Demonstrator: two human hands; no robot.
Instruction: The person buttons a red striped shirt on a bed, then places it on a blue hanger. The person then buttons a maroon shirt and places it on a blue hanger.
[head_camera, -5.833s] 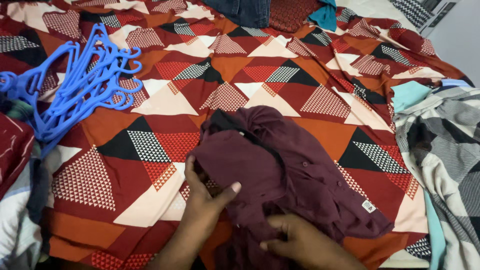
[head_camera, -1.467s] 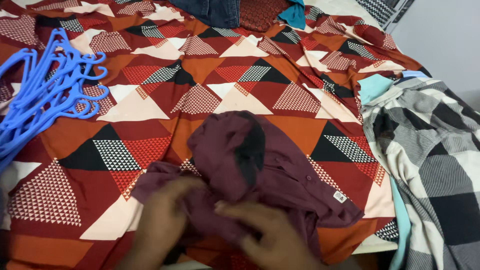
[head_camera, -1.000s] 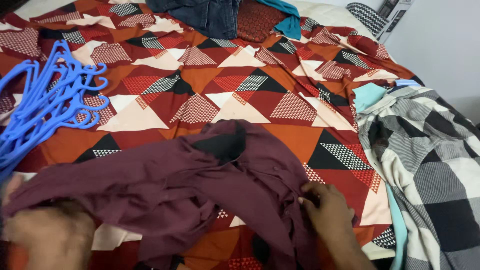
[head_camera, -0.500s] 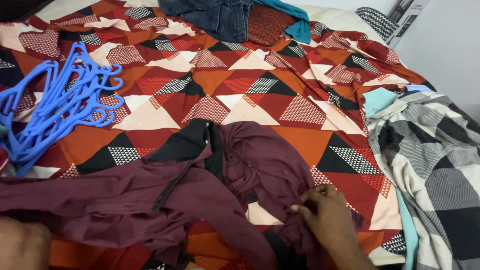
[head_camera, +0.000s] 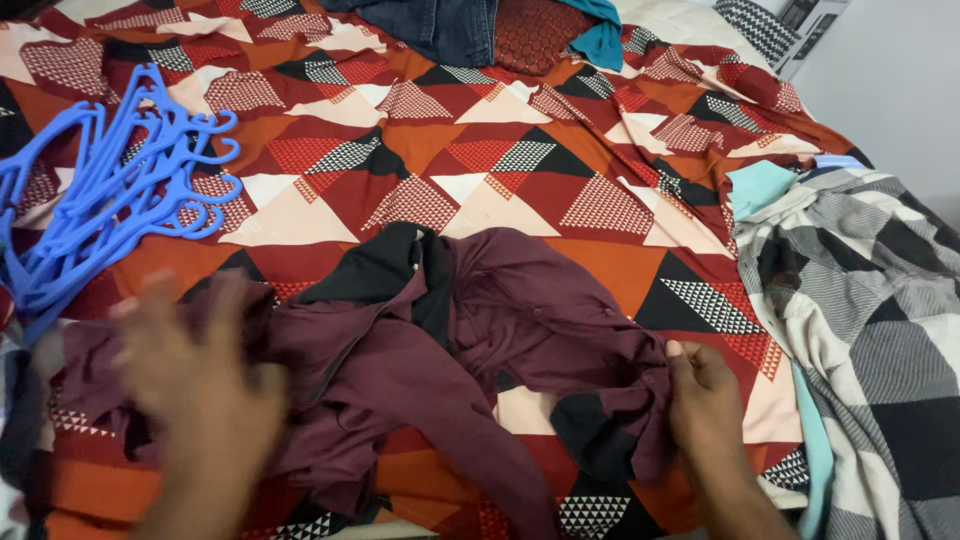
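A maroon shirt (head_camera: 470, 330) with black collar lining lies spread and rumpled on the bed's red, orange and cream triangle-patterned sheet (head_camera: 500, 150). My right hand (head_camera: 705, 400) pinches the shirt's right edge near the bed's front. My left hand (head_camera: 205, 395) is blurred with motion over the shirt's left part, fingers spread; whether it grips the cloth is unclear.
Several blue plastic hangers (head_camera: 95, 200) lie in a heap at the left. A grey and white checked cloth (head_camera: 870, 320) with a teal piece (head_camera: 760, 185) covers the right edge. Dark denim (head_camera: 440, 25) and a teal garment (head_camera: 600, 35) lie at the far end.
The bunched shirt has been pulled open sideways across the sheet. My left hand has come back in from the left edge over the shirt; my right hand has shifted right along its edge.
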